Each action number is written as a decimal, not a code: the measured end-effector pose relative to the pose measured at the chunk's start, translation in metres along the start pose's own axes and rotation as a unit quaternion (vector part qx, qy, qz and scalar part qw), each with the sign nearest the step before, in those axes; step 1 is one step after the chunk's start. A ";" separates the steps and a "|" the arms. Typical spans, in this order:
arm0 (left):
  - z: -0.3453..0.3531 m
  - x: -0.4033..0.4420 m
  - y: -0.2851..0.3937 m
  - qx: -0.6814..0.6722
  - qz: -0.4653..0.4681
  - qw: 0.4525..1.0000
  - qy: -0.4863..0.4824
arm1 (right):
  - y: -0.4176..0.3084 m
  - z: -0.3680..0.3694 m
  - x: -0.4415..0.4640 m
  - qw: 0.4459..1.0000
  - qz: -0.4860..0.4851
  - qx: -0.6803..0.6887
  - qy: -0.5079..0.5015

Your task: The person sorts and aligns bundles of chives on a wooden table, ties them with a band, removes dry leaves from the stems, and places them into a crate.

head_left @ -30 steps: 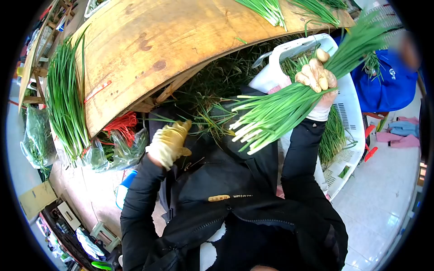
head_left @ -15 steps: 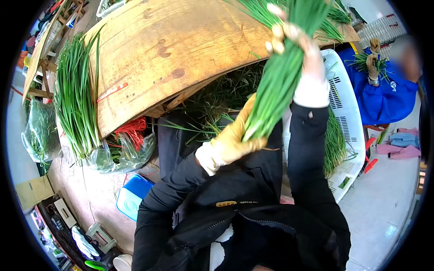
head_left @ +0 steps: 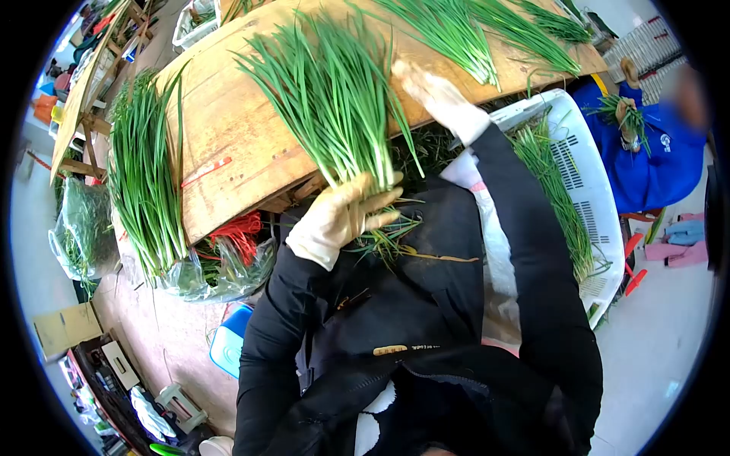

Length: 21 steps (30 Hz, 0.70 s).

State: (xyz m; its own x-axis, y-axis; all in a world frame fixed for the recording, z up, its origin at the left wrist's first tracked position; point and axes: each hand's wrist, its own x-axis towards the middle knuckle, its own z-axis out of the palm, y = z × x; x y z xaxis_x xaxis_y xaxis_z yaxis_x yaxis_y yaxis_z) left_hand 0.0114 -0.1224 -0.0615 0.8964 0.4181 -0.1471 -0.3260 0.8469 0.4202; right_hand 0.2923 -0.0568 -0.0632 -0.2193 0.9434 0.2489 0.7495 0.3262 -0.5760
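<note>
A loose bunch of long green stalks (head_left: 334, 99) lies fanned out on the wooden table (head_left: 220, 129), its pale ends jutting past the front edge. My gloved left hand (head_left: 346, 216) is at those pale ends, its fingers spread. To the right of the bunch, my gloved right hand (head_left: 433, 87) reaches over the table edge, blurred, with nothing seen in it; its fingers point toward the leaves. Some loose leaves (head_left: 384, 239) rest on my dark apron just below my left hand.
More green bunches lie at the table's left end (head_left: 144, 182) and back right (head_left: 456, 38). A white crate (head_left: 597, 220) with stalks stands right. Red ties (head_left: 242, 235) hang below the table edge. A co-worker in blue (head_left: 654, 167) holds greens at the far right.
The bunch has gone from upright between my hands to lying on the table. My right hand has let go and moved left; my left hand has opened at the pale ends.
</note>
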 end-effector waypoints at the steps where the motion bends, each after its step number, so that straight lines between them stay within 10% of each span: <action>1: -0.010 -0.007 -0.004 0.014 0.006 1.000 0.021 | -0.022 -0.007 -0.020 0.999 -0.020 0.048 -0.003; 2: -0.010 -0.014 -0.003 0.041 0.014 0.999 0.032 | -0.020 -0.014 -0.035 0.990 -0.135 0.042 -0.031; 5: -0.009 -0.028 0.007 0.082 0.027 0.995 0.055 | -0.058 -0.042 -0.076 0.899 0.103 0.415 -0.100; 8: -0.025 -0.028 0.009 0.063 0.073 0.991 0.097 | -0.066 -0.037 -0.080 0.927 0.217 0.305 0.036; 13: -0.011 0.001 0.004 0.102 0.067 0.969 0.216 | -0.107 0.039 -0.071 0.876 0.306 0.373 -0.021; 17: 0.007 0.012 -0.001 0.127 0.173 0.954 0.208 | -0.125 0.071 -0.064 0.922 0.149 0.315 0.170; 21: 0.018 -0.003 0.009 0.069 0.128 0.988 0.055 | -0.125 0.023 -0.057 0.852 0.231 0.456 0.111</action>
State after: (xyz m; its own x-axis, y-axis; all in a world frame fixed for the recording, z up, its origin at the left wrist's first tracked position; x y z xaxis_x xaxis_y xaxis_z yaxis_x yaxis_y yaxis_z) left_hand 0.0109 -0.1217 -0.0411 0.7498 0.6518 -0.1137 -0.4868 0.6598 0.5724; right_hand 0.1966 -0.1504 -0.0229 0.1681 0.9820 -0.0858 -0.0950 -0.0705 -0.9930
